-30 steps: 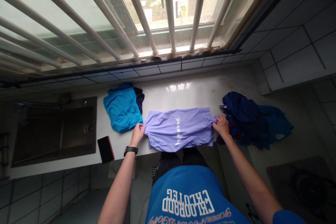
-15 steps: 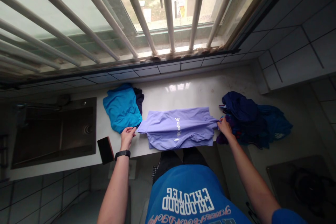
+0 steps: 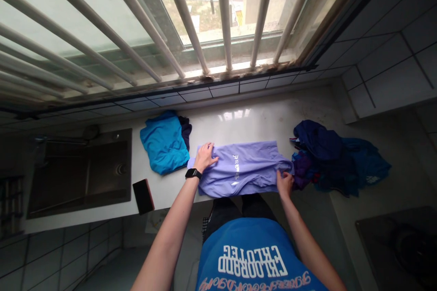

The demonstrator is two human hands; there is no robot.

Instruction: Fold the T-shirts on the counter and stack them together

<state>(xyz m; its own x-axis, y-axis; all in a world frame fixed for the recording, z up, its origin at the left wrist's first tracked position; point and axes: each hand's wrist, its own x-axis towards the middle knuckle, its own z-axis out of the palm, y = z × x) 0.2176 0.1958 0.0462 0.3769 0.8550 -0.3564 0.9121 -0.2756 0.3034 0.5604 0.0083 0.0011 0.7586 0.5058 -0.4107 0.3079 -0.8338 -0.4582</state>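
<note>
A lavender shirt (image 3: 247, 168) lies folded lengthwise on the white stone counter (image 3: 252, 122), with small white lettering on it. My left hand (image 3: 205, 157) rests flat on its left part, fingers apart. My right hand (image 3: 285, 184) is bunched at the shirt's near right edge, its fingertips pinching the fabric. To the left lies a folded teal shirt (image 3: 164, 143) with a dark navy garment (image 3: 186, 129) under its edge. A heap of dark blue clothes (image 3: 327, 157) sits just right of my right hand.
A black phone (image 3: 143, 196) lies near the counter's front edge, left of my left arm. A dark steel sink (image 3: 80, 170) is set into the counter at left. Barred windows run along the back, tiled walls stand right, and a dark stove (image 3: 399, 250) sits low right.
My left hand has moved from the shirt's left end onto the shirt and lies flat. My right hand has dropped from the right sleeve to the near edge. The shirt's left end is pulled in.
</note>
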